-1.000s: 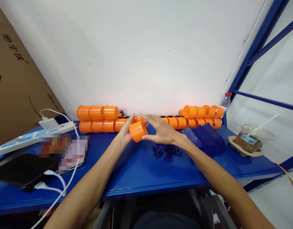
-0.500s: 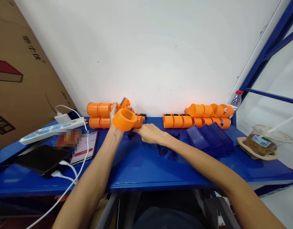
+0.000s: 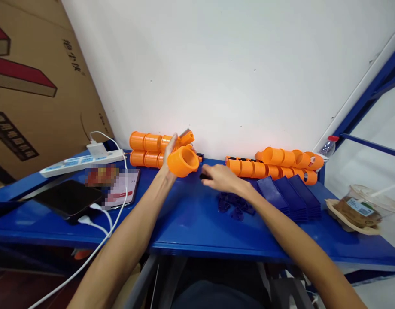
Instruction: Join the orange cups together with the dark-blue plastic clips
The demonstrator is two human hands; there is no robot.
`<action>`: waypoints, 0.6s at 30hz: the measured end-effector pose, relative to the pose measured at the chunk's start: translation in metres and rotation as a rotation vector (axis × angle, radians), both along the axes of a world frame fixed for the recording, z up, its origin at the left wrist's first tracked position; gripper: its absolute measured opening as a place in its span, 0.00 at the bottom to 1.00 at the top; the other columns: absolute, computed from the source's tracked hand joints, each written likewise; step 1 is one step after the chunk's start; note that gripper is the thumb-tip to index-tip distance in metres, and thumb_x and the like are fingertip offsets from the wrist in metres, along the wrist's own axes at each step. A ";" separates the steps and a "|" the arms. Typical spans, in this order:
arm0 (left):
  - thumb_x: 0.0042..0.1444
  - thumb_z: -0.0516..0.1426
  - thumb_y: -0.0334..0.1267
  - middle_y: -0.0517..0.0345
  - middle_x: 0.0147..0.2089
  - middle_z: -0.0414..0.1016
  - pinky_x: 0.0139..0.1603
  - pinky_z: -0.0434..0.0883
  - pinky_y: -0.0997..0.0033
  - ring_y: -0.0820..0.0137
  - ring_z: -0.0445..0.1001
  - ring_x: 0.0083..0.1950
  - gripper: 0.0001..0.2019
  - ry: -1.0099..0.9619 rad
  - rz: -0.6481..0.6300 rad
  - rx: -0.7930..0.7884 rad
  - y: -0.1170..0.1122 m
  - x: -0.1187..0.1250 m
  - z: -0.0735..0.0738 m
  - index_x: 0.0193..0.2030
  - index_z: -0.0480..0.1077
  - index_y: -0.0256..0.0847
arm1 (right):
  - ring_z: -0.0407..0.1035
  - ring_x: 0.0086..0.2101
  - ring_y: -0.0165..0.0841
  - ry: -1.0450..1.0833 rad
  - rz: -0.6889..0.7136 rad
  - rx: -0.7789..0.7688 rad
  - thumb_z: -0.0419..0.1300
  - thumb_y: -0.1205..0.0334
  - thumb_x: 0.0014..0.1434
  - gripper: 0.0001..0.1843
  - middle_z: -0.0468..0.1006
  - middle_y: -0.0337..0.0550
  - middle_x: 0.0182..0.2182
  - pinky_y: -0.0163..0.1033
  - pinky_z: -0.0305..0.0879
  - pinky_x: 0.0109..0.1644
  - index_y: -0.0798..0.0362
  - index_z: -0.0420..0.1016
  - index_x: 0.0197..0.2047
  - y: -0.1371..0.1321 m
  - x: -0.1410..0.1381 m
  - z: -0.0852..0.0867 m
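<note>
Left hand clamped on orange cup, raised above tabletop. Right hand pinches small dark piece beside it. Finished orange rows behind; blue clips remain loose.

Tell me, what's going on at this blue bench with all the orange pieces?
A person sits at a blue workbench. Their left hand holds up an orange plastic cup-shaped part, open end toward the camera. Their right hand rests low on the bench with a small dark piece at its fingertips. Rows of similar orange parts lie along the wall, beside a stack of dark blue trays and a small heap of blue clips.
</note>
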State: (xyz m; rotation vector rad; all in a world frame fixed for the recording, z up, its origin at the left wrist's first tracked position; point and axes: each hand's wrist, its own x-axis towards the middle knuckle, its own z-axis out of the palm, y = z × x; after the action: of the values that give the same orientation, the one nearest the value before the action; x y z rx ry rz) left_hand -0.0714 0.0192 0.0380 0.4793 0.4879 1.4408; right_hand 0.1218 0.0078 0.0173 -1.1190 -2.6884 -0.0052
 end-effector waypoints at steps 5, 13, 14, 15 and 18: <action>0.69 0.53 0.53 0.52 0.24 0.75 0.26 0.74 0.69 0.64 0.78 0.24 0.21 0.235 -0.135 0.045 -0.006 0.028 -0.016 0.38 0.73 0.36 | 0.73 0.35 0.34 0.527 -0.205 0.120 0.60 0.59 0.67 0.07 0.81 0.42 0.36 0.37 0.65 0.41 0.52 0.77 0.43 0.019 0.052 0.013; 0.65 0.61 0.49 0.55 0.24 0.75 0.28 0.75 0.70 0.67 0.77 0.23 0.17 0.522 -0.167 0.144 -0.016 0.072 -0.044 0.36 0.75 0.36 | 0.72 0.42 0.39 0.370 -0.212 0.327 0.60 0.61 0.68 0.10 0.75 0.48 0.42 0.41 0.67 0.46 0.52 0.83 0.46 0.010 0.034 -0.001; 0.65 0.61 0.49 0.54 0.25 0.75 0.28 0.74 0.72 0.68 0.76 0.23 0.17 0.534 -0.171 0.158 -0.016 0.074 -0.046 0.34 0.75 0.35 | 0.71 0.42 0.38 0.353 -0.203 0.314 0.59 0.63 0.68 0.10 0.74 0.48 0.43 0.41 0.68 0.46 0.52 0.83 0.47 0.010 0.032 -0.003; 0.65 0.61 0.48 0.54 0.25 0.76 0.27 0.73 0.73 0.69 0.76 0.24 0.17 0.542 -0.173 0.172 -0.016 0.075 -0.048 0.33 0.75 0.35 | 0.71 0.42 0.38 0.349 -0.194 0.296 0.58 0.66 0.68 0.11 0.74 0.48 0.43 0.41 0.68 0.47 0.52 0.82 0.48 0.010 0.030 -0.005; 0.65 0.61 0.48 0.54 0.24 0.75 0.26 0.71 0.75 0.70 0.75 0.24 0.17 0.541 -0.185 0.198 -0.012 0.076 -0.056 0.32 0.76 0.35 | 0.72 0.44 0.39 0.384 -0.155 0.233 0.56 0.72 0.64 0.16 0.74 0.50 0.46 0.42 0.69 0.50 0.54 0.79 0.53 0.011 0.031 -0.008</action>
State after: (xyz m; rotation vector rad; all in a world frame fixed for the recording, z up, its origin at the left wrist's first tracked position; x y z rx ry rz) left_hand 0.0048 0.0068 -0.0181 1.0591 0.7114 1.1766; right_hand 0.1532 0.0192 0.0089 -1.1209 -2.1972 -0.1147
